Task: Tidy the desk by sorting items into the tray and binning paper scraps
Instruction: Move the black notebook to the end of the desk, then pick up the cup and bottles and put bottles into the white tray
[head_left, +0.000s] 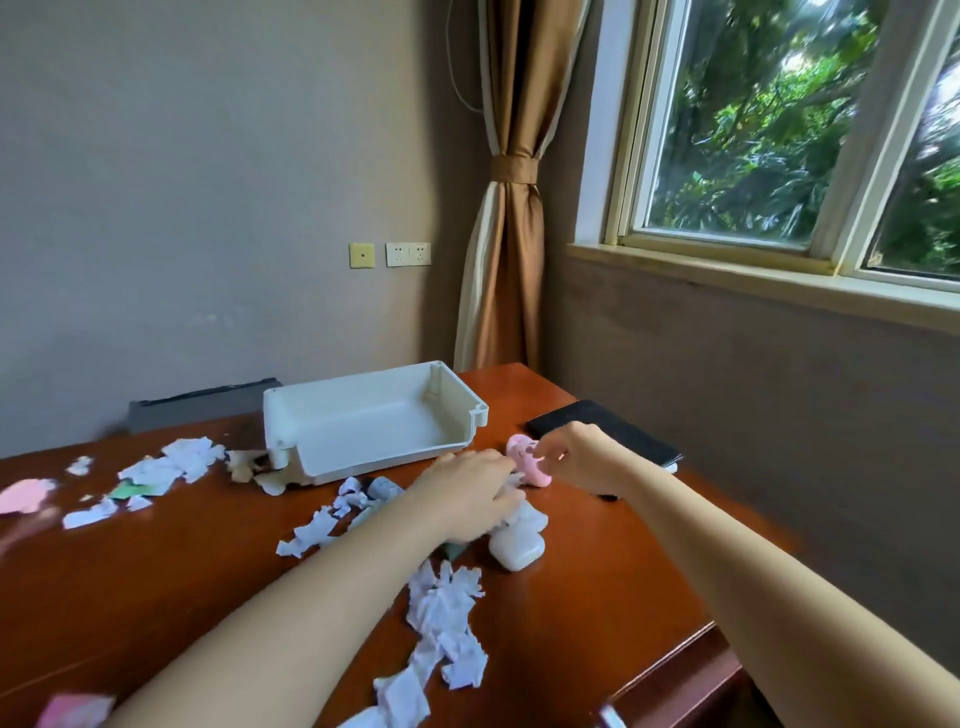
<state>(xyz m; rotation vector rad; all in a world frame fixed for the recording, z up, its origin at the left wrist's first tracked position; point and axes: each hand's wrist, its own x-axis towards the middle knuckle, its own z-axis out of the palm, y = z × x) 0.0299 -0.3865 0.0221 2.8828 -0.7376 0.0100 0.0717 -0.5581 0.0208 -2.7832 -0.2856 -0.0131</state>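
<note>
Scraps of torn paper (442, 608) lie strewn across the wooden desk (182, 566), from its left edge to its near edge. A white tray (374, 415) sits by the far edge. Just in front of the tray, the right hand (582, 460) pinches a pink item (525, 461). The left hand (467, 496) rests beside it, fingers straight and together, above a white case (517, 552).

The left hand (467, 493) partly hides a white case (519, 552); the bottom edge crops a pink note (72, 711).

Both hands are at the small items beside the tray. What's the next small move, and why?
Probably lift the pink item into the white tray: the right hand seems to pinch it, and the tray, close by, holds nothing visible.
</note>
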